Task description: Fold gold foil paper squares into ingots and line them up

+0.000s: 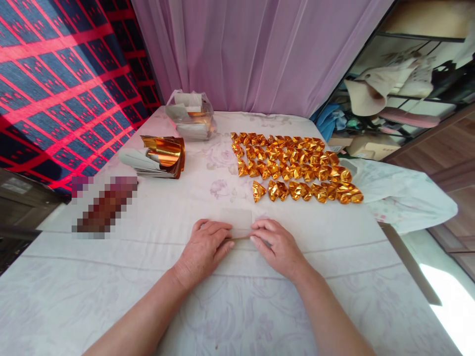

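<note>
A sheet of foil paper (236, 217) lies on the table in front of me, pale side up, its near edge raised or folded as a thin gold-brown line. My left hand (205, 248) closes its thumb and fingers on the left end of that edge. At the right end, my right hand (279, 248) pinches the same sheet between thumb and fingers. Beyond the hands, to the right, several folded gold foil pieces (297, 170) stand in rows. A stack of gold foil sheets (163, 157), partly curled, rests to the left.
A clear plastic bag (191, 116) with more sheets sits at the back left of the cloth-covered table (92, 287). A white bag (408, 195) hangs by the right edge. Shelves (404, 37) stand at right, a purple curtain (230, 54) behind. One blurred-out item (106, 205) lies left.
</note>
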`<state>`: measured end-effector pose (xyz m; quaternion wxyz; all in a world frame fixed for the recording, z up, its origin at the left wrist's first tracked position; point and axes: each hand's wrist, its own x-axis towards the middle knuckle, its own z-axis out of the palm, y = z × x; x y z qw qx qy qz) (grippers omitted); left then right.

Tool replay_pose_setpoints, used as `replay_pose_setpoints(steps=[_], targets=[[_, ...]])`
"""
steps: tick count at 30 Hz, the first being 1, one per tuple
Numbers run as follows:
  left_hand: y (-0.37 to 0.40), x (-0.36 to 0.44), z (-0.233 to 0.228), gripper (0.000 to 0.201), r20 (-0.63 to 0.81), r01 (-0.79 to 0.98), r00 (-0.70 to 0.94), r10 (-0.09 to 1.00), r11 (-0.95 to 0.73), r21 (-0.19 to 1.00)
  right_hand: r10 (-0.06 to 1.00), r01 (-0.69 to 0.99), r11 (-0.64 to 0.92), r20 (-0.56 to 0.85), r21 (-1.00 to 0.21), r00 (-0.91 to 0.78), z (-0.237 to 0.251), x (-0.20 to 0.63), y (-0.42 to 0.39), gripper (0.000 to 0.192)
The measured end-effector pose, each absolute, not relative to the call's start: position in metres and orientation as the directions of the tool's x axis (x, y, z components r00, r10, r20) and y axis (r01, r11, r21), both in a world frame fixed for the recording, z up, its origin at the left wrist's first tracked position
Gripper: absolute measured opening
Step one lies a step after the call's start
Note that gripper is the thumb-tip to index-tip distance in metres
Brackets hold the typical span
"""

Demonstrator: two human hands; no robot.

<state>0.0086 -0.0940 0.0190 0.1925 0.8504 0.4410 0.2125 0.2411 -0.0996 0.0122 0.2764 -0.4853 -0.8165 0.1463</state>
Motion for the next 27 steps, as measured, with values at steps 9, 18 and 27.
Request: replay_pose_setpoints(steps=[9,18,27], targets=[[-0.087,0.01,0.008,0.02,0.299,0.68,0.409,0.862,-0.506,0.53,0.91,0.796,0.374,0.352,-0.476,-0.218,0.005,0.228,-0.097,0.026],[-0.088,0.011,0.006,0.026,0.368,0.703,0.469,0.803,-0.592,0.395,0.924,0.837,0.31,0.352,-0.451,-0.153,0.002,0.222,-0.096,0.026],[-0.095,0.009,0.01,0.029,0.286,0.729,0.531,0.798,-0.602,0.325,0.93,0.862,0.262,0.352,-0.433,-0.105,0.001,0.219,-0.096,0.026]])
